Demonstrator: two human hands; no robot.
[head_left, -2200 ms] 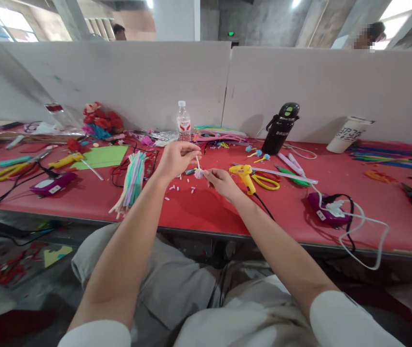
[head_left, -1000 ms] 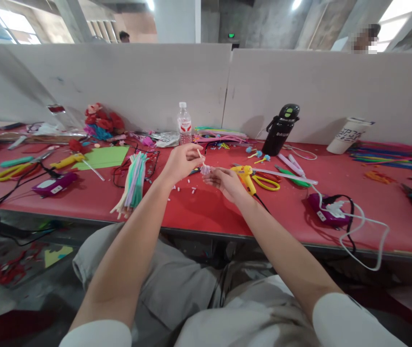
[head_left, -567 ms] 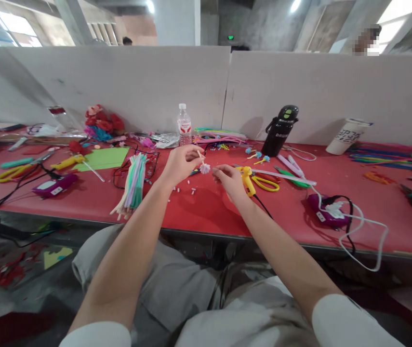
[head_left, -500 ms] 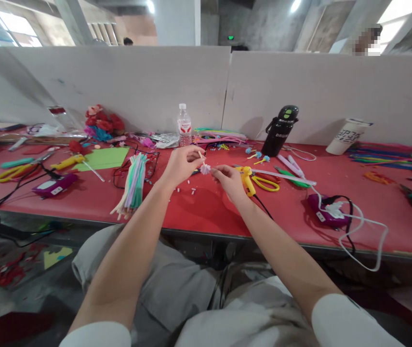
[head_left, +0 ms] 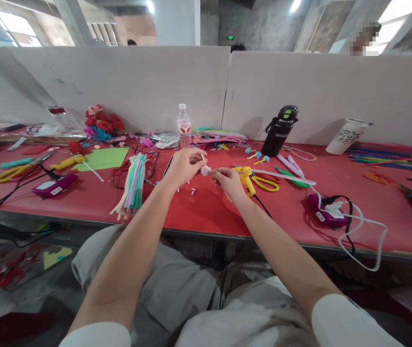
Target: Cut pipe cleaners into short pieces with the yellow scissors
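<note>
Above my lap, both forearms stretch over the near edge of the long red-topped table [head_left: 198, 207]. L hand [head_left: 182, 166] pinches, thumb vs. forefinger, a thin pale stick [head_left: 202, 158] tipped w/ a small white-pink fluffy tuft [head_left: 206, 169], held just off the tabletop. R hand [head_left: 229, 182] has its fingertips pinched onto the tuft. Step in hand, as I judge it: fine shaping of the tuft, light grip req'd. Beside R hand: yellow plastic glue gun [head_left: 245, 177]. Further L: bundle of pastel pipe cleaners [head_left: 133, 183]. At back: clear plastic water bottle [head_left: 183, 126], black flask [head_left: 280, 130].
</note>
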